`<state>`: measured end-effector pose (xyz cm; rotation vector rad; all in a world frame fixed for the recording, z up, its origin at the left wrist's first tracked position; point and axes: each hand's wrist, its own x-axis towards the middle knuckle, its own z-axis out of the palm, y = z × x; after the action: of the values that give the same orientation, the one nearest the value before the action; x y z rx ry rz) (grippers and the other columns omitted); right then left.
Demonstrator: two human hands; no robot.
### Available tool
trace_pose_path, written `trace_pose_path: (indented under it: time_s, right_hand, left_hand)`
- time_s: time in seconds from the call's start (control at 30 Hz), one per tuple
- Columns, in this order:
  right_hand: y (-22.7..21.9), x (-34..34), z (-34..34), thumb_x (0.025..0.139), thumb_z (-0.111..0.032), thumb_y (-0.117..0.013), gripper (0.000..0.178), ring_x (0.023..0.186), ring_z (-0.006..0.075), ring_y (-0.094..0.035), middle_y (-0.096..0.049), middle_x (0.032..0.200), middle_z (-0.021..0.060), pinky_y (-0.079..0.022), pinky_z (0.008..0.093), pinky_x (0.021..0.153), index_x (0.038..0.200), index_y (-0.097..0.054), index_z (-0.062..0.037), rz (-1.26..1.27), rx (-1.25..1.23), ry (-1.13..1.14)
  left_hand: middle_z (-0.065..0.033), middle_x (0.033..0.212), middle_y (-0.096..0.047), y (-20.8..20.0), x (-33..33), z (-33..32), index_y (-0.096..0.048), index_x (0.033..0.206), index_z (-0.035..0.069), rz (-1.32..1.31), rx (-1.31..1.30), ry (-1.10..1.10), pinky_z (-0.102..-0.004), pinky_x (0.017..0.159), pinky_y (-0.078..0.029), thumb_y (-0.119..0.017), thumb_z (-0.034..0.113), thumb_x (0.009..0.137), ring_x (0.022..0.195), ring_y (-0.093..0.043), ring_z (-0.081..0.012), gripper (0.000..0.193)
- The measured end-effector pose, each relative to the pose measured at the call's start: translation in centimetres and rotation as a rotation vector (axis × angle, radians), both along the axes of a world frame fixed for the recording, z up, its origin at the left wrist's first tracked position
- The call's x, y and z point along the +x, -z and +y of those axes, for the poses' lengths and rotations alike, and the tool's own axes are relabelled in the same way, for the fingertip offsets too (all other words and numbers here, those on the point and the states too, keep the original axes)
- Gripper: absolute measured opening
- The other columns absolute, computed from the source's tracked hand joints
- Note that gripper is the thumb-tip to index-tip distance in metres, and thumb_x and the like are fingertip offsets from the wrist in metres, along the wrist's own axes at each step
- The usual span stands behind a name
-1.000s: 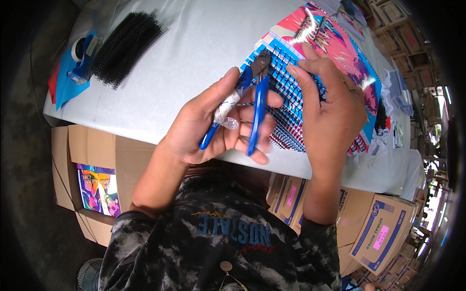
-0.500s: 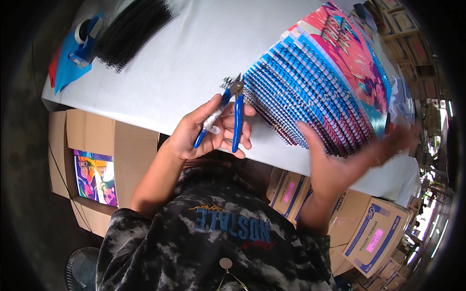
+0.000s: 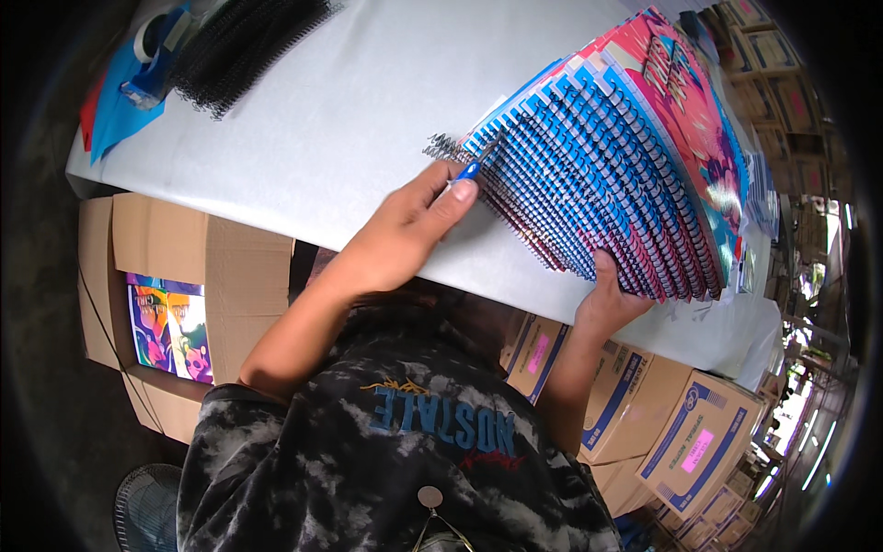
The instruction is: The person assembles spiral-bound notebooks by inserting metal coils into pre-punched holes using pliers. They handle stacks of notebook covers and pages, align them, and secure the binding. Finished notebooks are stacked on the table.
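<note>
My left hand [image 3: 414, 221] is closed around blue-handled wire cutters [image 3: 471, 170]. Their dark jaws point into the upper left part of a fanned stack of spiral notebooks [image 3: 589, 175], among the dark coils. At the stack's near edge is my right hand [image 3: 612, 299], its thumb laid against the coils and its fingers partly hidden by the notebooks. The top notebook has a pink and blue illustrated cover [image 3: 676, 92]. Just left of the stack, small bits of coiled wire [image 3: 443, 145] lie near the left hand's knuckles.
A bundle of black spiral coils [image 3: 248, 51] lies at the far left of the white-covered table [image 3: 368, 101], beside a blue tape dispenser [image 3: 156, 69]. Below the table's left edge stands an open carton [image 3: 244, 285] with colourful covers inside. Closed cartons [image 3: 694, 442] stand at the lower right.
The left hand has turned over and brought the wire cutters right, onto the coils. The right hand, blurred and spread before, has come down to the stack's near edge.
</note>
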<state>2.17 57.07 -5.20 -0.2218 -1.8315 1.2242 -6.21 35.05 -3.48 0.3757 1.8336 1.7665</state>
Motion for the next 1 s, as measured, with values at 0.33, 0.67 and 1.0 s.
trace_pose_path:
  time_s: [0.33, 0.67, 1.0]
  right_hand:
    - [0.2, 0.2, 0.2, 0.066, -0.007, -0.078, 0.070, 0.109, 0.0216, -0.049, -0.049, 0.125, 0.0143, -0.035, 0.0333, 0.100, 0.124, -0.041, 0.0077, -0.006, -0.028, 0.007]
    - [-0.2, 0.2, -0.3, 0.058, 0.003, -0.080, 0.082, 0.114, 0.0223, -0.046, -0.045, 0.128, 0.0154, -0.032, 0.0337, 0.102, 0.127, -0.037, 0.0062, -0.098, -0.041, 0.060]
    - [-0.2, 0.3, 0.0, 0.054, 0.003, -0.083, 0.099, 0.116, 0.0249, -0.043, -0.039, 0.130, 0.0183, -0.032, 0.0357, 0.103, 0.132, -0.023, 0.0040, -0.197, 0.096, 0.069]
  left_hand:
    - [-0.0049, 0.066, -0.049, -0.1, -0.7, -0.8, -0.051, 0.111, -0.002, -0.440, 0.304, 0.121, -0.0312, 0.062, -0.050, -0.030, 0.051, 0.094, 0.070, -0.056, -0.0153, 0.060]
    - [-0.0088, 0.081, -0.057, 1.7, -0.8, -0.9, -0.051, 0.117, 0.001, -0.776, 0.648, 0.169, -0.0266, 0.062, -0.046, -0.030, 0.052, 0.094, 0.068, -0.056, -0.0170, 0.059]
    - [-0.0071, 0.078, -0.057, 1.5, -0.4, -0.7, -0.053, 0.114, 0.003, -0.669, 0.514, 0.096, -0.0287, 0.064, -0.050, -0.027, 0.052, 0.094, 0.066, -0.057, -0.0158, 0.059]
